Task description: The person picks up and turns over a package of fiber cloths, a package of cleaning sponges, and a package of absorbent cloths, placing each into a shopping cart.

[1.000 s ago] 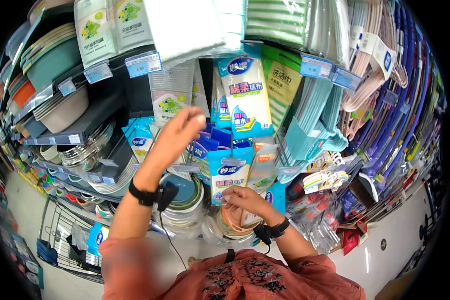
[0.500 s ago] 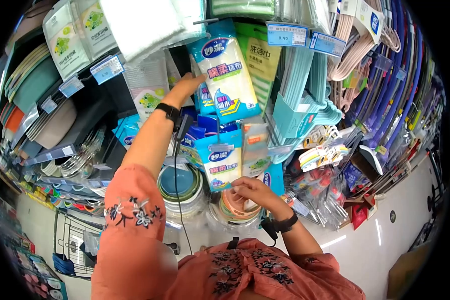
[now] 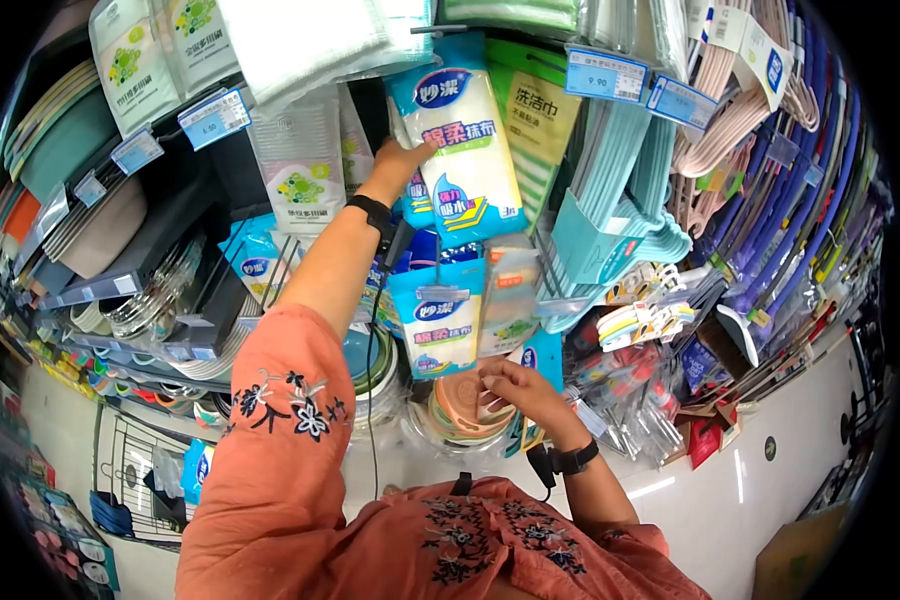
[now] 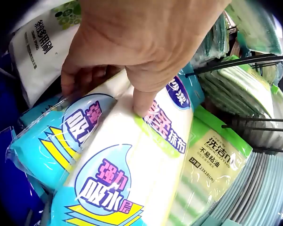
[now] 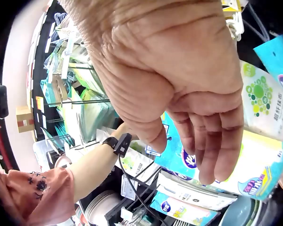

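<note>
My left hand grips the left edge of a hanging pack of cleaning cloths, blue and cream with a water-drop print. In the left wrist view the thumb presses on its front while the fingers curl behind the edge. A second, matching pack hangs just behind it. Lower down, my right hand holds nothing, its fingers loosely bent. Above that hand hangs another blue pack of cloths. The right wrist view shows the palm with fingers relaxed in front of these packs.
A green dishcloth pack hangs right of the gripped pack, with blue hangers beyond. Grey-white brush packs hang to the left. Stacked bowls stand below the right hand. Metal hooks and price tags jut out. A wire cart stands lower left.
My left hand has moved up and right from in front of the racks to the upper cloth pack and taken hold of its edge. The right hand has shifted slightly right and stays low.
</note>
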Motion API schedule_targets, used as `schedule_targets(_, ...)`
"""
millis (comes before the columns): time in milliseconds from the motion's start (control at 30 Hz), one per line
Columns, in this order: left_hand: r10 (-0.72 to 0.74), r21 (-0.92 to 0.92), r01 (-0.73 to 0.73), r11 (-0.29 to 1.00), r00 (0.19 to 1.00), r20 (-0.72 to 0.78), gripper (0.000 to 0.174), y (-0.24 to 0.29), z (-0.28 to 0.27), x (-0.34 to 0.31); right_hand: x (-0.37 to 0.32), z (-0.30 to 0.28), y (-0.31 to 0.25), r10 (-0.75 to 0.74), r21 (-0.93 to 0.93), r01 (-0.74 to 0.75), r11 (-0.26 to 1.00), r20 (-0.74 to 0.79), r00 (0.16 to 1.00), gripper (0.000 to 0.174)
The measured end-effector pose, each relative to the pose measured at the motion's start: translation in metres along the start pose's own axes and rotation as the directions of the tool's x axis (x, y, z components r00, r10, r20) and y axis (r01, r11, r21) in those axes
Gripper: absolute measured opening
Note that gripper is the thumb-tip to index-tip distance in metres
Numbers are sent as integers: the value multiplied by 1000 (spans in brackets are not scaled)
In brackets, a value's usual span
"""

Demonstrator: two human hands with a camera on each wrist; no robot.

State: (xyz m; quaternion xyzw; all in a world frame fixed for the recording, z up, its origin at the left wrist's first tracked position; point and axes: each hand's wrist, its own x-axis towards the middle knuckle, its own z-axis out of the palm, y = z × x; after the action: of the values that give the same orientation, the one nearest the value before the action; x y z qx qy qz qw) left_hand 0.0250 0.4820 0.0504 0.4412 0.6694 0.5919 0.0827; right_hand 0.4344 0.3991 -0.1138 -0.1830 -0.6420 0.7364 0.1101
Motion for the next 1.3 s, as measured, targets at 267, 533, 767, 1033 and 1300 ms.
schedule_targets(267,-18,-223,68,973,976,219,69,17,-11,-12,3,-2,17,50,-54,-47,997,44,998,32)
schedule_targets(533,-97,-74,95,993,995,-19,73,-3,-7,2,0,-3,22,76,-10,-76,997,16,997,33)
schedule_targets(767,-149,-402,229,887,964,220,59,33,-14,-29,6,-1,23,63,-27,-62,998,40,997,33)
schedule_targets(1033,-139,-500,184,846,982,125,53,18,-7,-10,2,2,32,99,28,-100,995,39,994,28)
schedule_targets(1300,-110,-545,100,832,994,15,51,19,-4,-8,-5,-2,39,82,31,-84,996,46,996,31)
